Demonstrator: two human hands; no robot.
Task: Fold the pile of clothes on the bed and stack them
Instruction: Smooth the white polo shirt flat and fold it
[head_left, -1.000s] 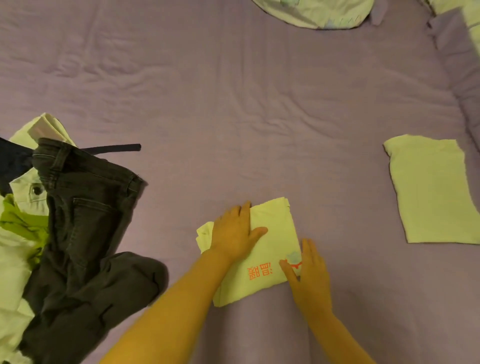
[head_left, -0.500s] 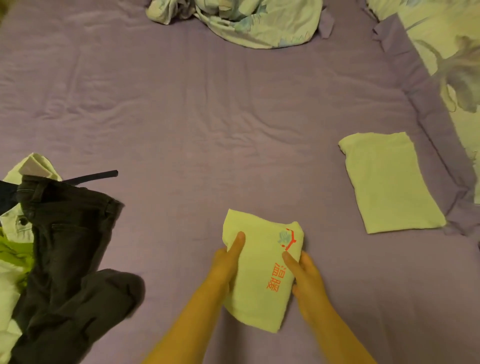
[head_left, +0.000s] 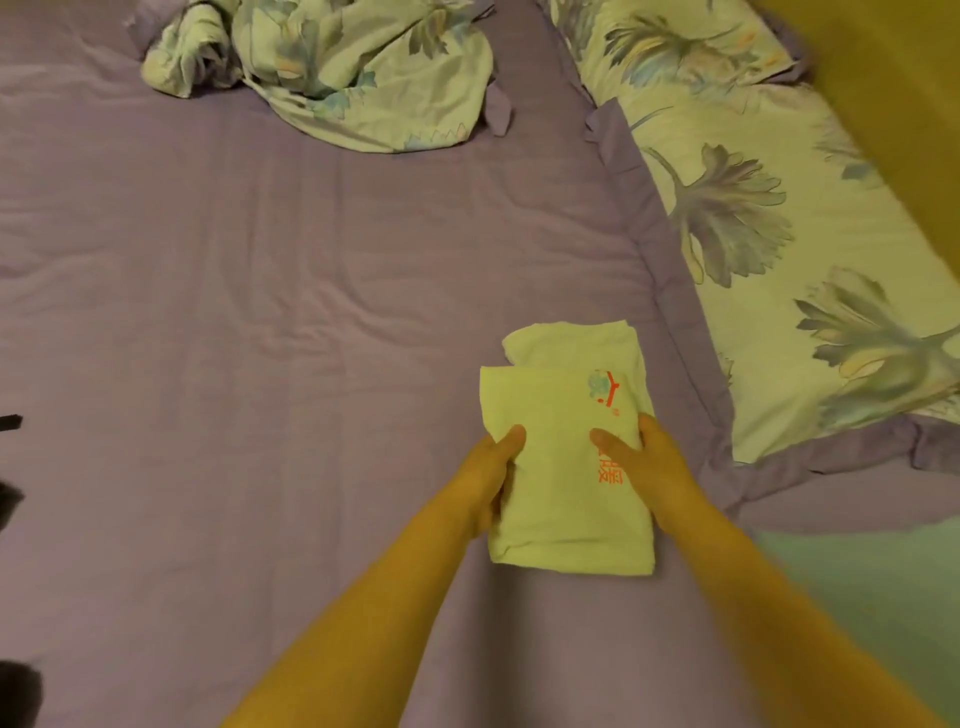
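Head view: you now have the folded pale yellow T-shirt (head_left: 566, 467) up off the spot where you were pressing it flat a second ago, and you're carrying it across the purple bed sheet (head_left: 311, 291) to the right. Your left hand (head_left: 493, 478) grasps its left edge, thumb on top and fingers tucked under; your right hand (head_left: 644, 462) pinches the right edge the same way, thumb lying across the red print. Half a second back the other folded yellow garment (head_left: 566, 345) lay well apart by the purple border; now the shirt you hold sits over it, and only the far strip of the lower piece peeks out beyond the top edge. Whether the shirt already rests on it or hovers just above, I can't tell. The pile of unfolded clothes has slid out of sight, leaving only dark scraps at the left edge (head_left: 10, 499). The floral pillow (head_left: 779, 249) lies just to the right and the crumpled floral sheet (head_left: 337, 67) at the head of the bed. So this looks like the stacking step for the second item: square up the edges, let go, and go back for the next garment.
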